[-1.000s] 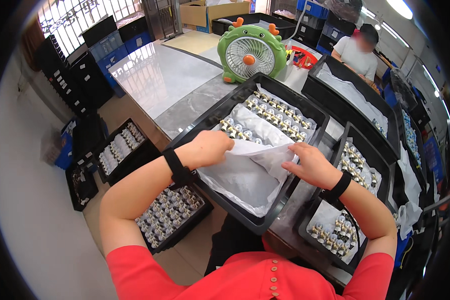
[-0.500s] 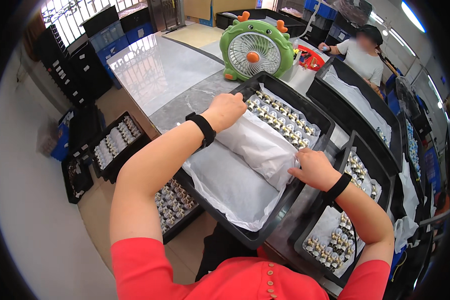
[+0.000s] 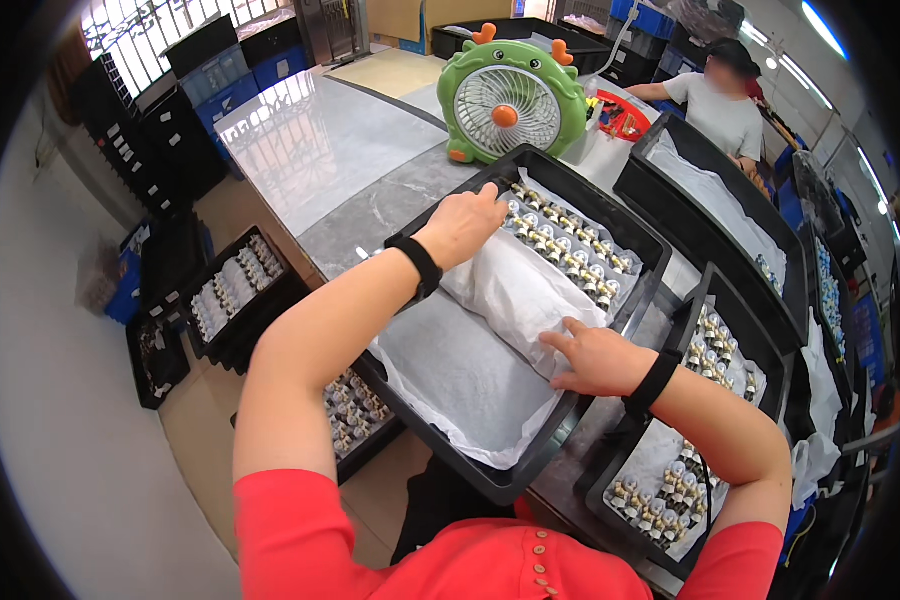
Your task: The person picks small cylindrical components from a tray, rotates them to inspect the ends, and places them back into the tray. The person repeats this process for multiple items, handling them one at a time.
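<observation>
A black plastic tray (image 3: 560,425) lies before me, lined with white paper. Rows of small clear-domed pieces (image 3: 570,252) with gold and dark parts stand in its far half. A loose white paper sheet (image 3: 515,282) is bunched across the middle, beside the nearest row. My left hand (image 3: 462,226) is closed at the sheet's far left corner, by the tray's left wall; its fingertips are partly hidden. My right hand (image 3: 602,360) rests on the sheet's right end with its fingers apart. Flat paper lining (image 3: 470,370) covers the tray's near half.
A green cartoon-shaped fan (image 3: 510,105) stands behind the tray on the grey table (image 3: 340,150). More black trays (image 3: 740,215) stand at the right, some holding similar pieces. Filled trays (image 3: 238,285) sit low at the left. Across the table is another person (image 3: 720,115).
My right hand has moved left and nearer from the tray's right edge onto the sheet, its fingers spreading. My left hand has shifted slightly right. The other person's arm has moved.
</observation>
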